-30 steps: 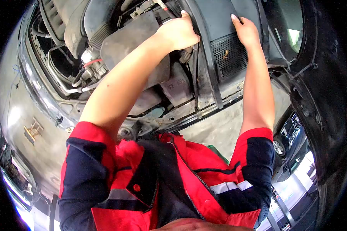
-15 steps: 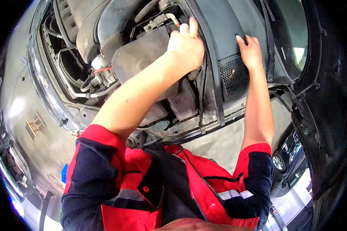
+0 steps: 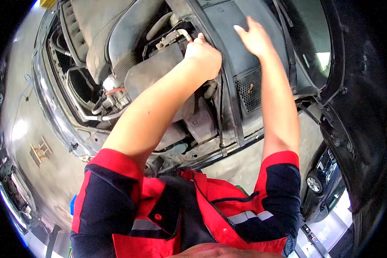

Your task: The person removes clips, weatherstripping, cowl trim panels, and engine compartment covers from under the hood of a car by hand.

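Note:
My left hand [image 3: 203,56] is at the front edge of the grey plastic cowl panel [image 3: 223,30], its fingers curled near a black rubber seal strip [image 3: 228,92]; what they hold, if anything, is hidden. Over the cowl panel, my right hand [image 3: 254,38] has its thumb and fingers spread, with nothing between them. A honeycomb grille [image 3: 248,88] with a small dry leaf on it lies below that hand. Beside my left forearm are a grey cover [image 3: 148,71] and a ribbed intake hose [image 3: 124,64].
Wipers and the windshield [image 3: 316,38] lie to the right, with the dark raised hood [image 3: 365,107] beyond. A wooden-handled brush-like object [image 3: 39,152] is on the floor at left. Another car's wheel [image 3: 314,184] shows at lower right.
My right hand has left the cowl's rear edge, moved left over the panel and opened. My left hand remains near the front seal, its fingers drawn in more. The view has shifted slightly.

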A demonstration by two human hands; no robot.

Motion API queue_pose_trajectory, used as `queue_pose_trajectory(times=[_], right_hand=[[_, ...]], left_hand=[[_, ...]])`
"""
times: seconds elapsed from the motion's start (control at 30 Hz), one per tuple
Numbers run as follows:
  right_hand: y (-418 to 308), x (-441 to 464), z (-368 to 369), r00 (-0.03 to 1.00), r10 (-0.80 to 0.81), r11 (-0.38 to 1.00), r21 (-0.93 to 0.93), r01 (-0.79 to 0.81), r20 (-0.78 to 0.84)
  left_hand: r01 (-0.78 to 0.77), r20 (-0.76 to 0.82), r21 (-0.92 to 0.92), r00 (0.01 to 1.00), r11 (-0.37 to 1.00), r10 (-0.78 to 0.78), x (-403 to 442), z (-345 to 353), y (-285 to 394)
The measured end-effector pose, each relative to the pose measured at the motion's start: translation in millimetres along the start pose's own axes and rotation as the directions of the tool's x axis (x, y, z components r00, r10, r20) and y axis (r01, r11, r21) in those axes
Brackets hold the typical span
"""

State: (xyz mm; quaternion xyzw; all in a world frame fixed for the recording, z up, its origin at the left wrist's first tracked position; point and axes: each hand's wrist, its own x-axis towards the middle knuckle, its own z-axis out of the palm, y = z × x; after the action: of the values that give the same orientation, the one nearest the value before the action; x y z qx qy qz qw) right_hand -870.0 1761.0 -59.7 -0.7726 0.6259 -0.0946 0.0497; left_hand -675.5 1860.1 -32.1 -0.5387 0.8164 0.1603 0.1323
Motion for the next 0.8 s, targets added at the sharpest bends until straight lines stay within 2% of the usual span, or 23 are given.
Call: queue_pose_trajectory(times=[0.1,0.17,0.27,0.37,0.5,0.53,0.57,0.63,0.67,0.7,0.77,0.8], right_hand=[[-24,11,4,0.986,0.117,0.991,-0.085,-0.107,0.115],[-29,9,5,0.986,0.130,0.989,-0.082,-0.122,0.102],[-30,4,-2,0.986,0.113,0.993,-0.050,-0.107,0.122],[-21,3,24,0.997,0.081,0.995,-0.064,-0.081,0.009],[-13,4,2,0.997,0.004,1.000,0.003,-0.004,0.081],[-2,5,-15,0.981,0.027,0.982,0.180,-0.062,0.193],[9,2,-29,0.989,0.019,0.965,0.255,-0.057,0.148],[33,-7,-46,0.975,0.216,0.953,0.204,-0.223,0.056],[41,-17,-56,0.966,0.245,0.958,0.136,-0.254,0.082],[35,-27,-73,0.929,0.273,0.961,-0.023,-0.276,0.248],[54,-37,-62,0.843,0.243,0.955,-0.269,-0.122,0.480],[57,-50,-53,0.910,0.237,0.968,-0.162,-0.191,0.341]], left_hand=[[0.026,-0.041,-0.011,0.999,1.000,-0.026,0,3,-2],[-0.018,0.000,-0.035,1.000,0.999,0.018,-5,-4,-5],[-0.014,-0.031,-0.017,0.999,1.000,0.013,-8,0,-3],[0.015,-0.061,0.009,0.998,1.000,-0.014,-1,6,-3],[0.057,-0.023,0.014,0.998,0.998,-0.057,6,3,7],[0.042,0.030,0.015,0.999,0.999,-0.043,3,-5,9],[0.033,0.081,0.017,0.996,0.999,-0.035,2,-13,8],[0.028,0.084,0.055,0.996,0.998,-0.032,2,-15,6],[0.021,0.079,0.046,0.997,0.999,-0.025,-1,-14,6],[0.017,0.072,0.038,0.997,0.999,-0.019,-2,-12,6],[0.029,0.062,0.047,0.998,0.998,-0.031,0,-8,9],[0.039,0.030,0.043,0.999,0.998,-0.041,0,-4,10]])
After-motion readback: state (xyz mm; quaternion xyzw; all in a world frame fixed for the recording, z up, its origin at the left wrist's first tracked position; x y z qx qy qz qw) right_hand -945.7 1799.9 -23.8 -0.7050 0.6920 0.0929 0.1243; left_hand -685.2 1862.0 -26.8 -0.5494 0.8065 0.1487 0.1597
